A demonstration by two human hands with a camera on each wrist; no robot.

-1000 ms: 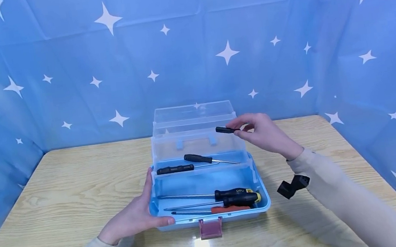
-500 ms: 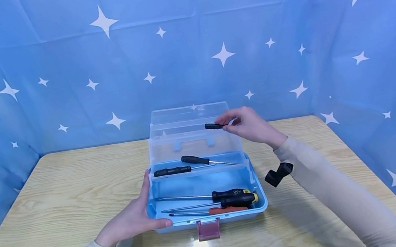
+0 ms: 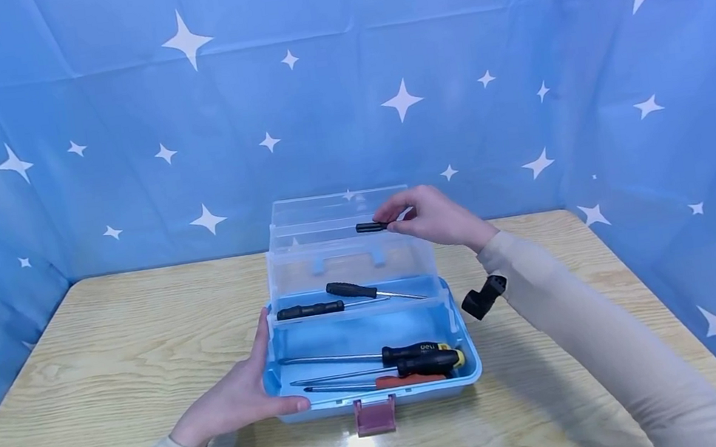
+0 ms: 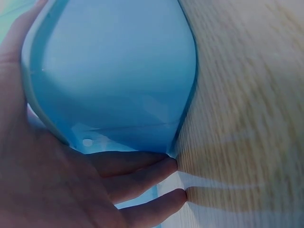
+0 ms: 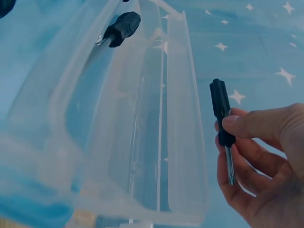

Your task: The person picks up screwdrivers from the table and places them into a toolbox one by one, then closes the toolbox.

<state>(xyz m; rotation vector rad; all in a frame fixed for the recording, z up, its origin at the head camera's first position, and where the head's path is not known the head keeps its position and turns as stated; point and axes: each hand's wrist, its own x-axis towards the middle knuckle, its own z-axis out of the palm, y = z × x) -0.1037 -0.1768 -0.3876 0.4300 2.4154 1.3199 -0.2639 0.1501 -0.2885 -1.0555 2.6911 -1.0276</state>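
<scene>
Two hands work at an open blue toolbox point(image 3: 471, 359) on a wooden worktop point(image 3: 113, 358). In the head view the right hand point(image 3: 427, 216) holds a small black screwdriver point(image 3: 372, 226) level, above the clear raised tray point(image 3: 350, 269) and in front of the upright clear lid point(image 3: 339, 207). The left hand point(image 3: 235, 399) lies against the toolbox's near left corner, palm to the wall and thumb along the front rim.

The right wrist view adds what the head view cannot resolve: thumb and fingertips point(image 5: 237, 124) pinch the small black screwdriver point(image 5: 221, 111) where handle meets thin metal shaft, the shaft running down across the palm. It also shows the clear tray walls point(image 5: 180, 118) close beside the tool, apart from it, with a black handle point(image 5: 122, 26) seen through the plastic.

The left wrist view shows only the blue wall point(image 4: 114, 71) filling the frame, with the straight fingers point(image 4: 142, 178) of the left hand pressed flat along its lower edge where it meets the worktop point(image 4: 247, 95).

Only the head view shows the contents: two black-handled screwdrivers point(image 3: 334, 299) on the tray, and three longer ones point(image 3: 409, 365), black, black-and-yellow and red handled, in the bottom compartment, plus a maroon latch point(image 3: 375, 415) at the front.
</scene>
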